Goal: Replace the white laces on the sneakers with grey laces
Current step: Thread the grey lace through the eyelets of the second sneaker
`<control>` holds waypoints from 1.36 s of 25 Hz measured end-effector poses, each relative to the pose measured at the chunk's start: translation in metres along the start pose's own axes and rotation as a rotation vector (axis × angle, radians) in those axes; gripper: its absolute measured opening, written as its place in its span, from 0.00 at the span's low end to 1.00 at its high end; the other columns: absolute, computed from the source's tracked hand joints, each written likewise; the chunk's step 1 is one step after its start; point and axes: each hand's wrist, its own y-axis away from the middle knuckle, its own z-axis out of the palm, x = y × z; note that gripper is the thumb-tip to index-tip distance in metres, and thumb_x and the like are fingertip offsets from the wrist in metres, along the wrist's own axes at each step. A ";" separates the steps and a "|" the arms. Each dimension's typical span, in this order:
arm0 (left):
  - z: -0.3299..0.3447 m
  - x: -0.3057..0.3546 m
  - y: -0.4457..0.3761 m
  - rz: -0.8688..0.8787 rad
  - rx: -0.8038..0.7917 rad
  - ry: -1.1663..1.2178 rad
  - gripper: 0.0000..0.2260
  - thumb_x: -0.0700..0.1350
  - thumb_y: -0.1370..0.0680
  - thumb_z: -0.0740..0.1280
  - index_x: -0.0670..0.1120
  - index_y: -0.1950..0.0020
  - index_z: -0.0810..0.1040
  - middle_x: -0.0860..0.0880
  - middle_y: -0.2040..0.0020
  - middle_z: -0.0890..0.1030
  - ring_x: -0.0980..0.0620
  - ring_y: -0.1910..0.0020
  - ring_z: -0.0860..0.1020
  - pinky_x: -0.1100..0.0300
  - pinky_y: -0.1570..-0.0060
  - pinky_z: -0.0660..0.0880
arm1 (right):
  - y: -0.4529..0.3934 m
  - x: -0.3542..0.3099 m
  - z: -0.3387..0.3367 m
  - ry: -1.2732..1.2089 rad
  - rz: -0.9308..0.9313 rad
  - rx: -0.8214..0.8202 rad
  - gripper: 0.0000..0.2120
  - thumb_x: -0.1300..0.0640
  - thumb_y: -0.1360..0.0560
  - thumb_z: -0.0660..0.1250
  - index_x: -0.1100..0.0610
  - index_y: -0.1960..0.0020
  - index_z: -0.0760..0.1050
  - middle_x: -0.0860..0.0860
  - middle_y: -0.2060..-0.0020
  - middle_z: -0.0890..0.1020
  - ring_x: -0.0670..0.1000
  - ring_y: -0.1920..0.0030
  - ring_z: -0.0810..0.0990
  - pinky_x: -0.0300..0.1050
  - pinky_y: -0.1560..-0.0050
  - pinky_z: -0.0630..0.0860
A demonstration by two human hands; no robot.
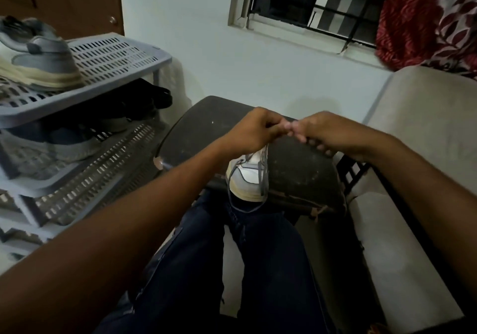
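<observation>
Meeting above the sneaker (249, 176), the left hand (249, 131) and right hand (324, 133) have fingers curled fingertip to fingertip; whatever they pinch is hidden. The sneaker rests on a dark stool (296, 168), grey lace (262, 179) hanging down its side. A 2nd sneaker (38, 57) sits on the shoe rack (116, 57).

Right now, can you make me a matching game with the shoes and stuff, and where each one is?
Things:
1. sneaker with the grey lace
2. other sneaker
3. curtain
4. black shoes

Places:
A. top shelf of the rack
B. by the window
C. on the dark stool
D. under the top shelf

Pairs: 1-C, 2-A, 3-B, 4-D
</observation>
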 end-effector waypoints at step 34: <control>0.095 -0.097 0.065 -0.600 0.534 -0.265 0.25 0.58 0.25 0.69 0.48 0.32 0.76 0.48 0.41 0.75 0.50 0.41 0.74 0.57 0.41 0.71 | -0.010 -0.052 -0.029 -0.882 -0.423 0.376 0.21 0.50 0.18 0.53 0.50 0.69 0.67 0.44 0.80 0.60 0.44 0.78 0.54 0.38 0.78 0.49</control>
